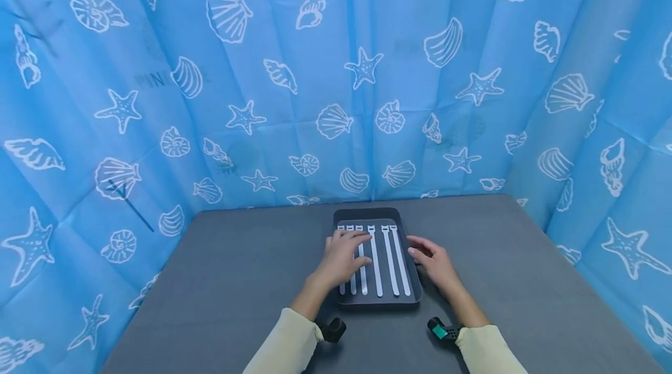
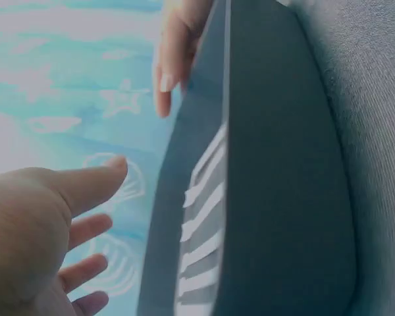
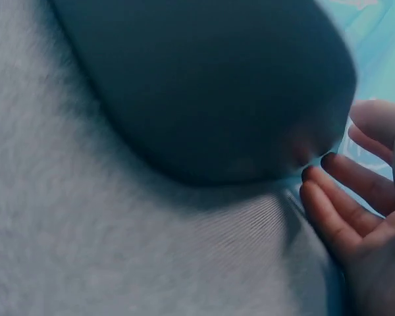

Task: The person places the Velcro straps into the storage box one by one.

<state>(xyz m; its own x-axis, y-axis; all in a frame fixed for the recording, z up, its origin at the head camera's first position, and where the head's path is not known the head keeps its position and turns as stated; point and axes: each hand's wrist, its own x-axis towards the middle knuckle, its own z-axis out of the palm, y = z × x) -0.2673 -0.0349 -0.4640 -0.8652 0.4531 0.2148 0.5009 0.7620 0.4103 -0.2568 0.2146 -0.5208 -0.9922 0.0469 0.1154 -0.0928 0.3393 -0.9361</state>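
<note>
A dark grey rectangular tray (image 1: 378, 305) lies on the table, holding several white straps (image 1: 378, 275) with slotted heads at the far end. They lie lengthwise, roughly side by side, with a wider gap near the middle. My left hand (image 1: 341, 258) is over the tray's left part, fingers spread and relaxed, hiding parts of the left straps. In the left wrist view that hand (image 2: 33, 230) holds nothing. Beside the tray's right wall is my right hand (image 1: 437, 264), its fingers loosely bent. The right wrist view shows its fingertips (image 3: 309, 176) close to the tray's wall (image 3: 217, 99); contact is unclear.
The grey table (image 1: 252, 280) extends around the tray on all sides. A blue curtain (image 1: 294, 82) with white shell and starfish prints hangs behind the table and along both sides. Black bands (image 1: 333, 330) are on both wrists, below the pale sleeves' cuffs.
</note>
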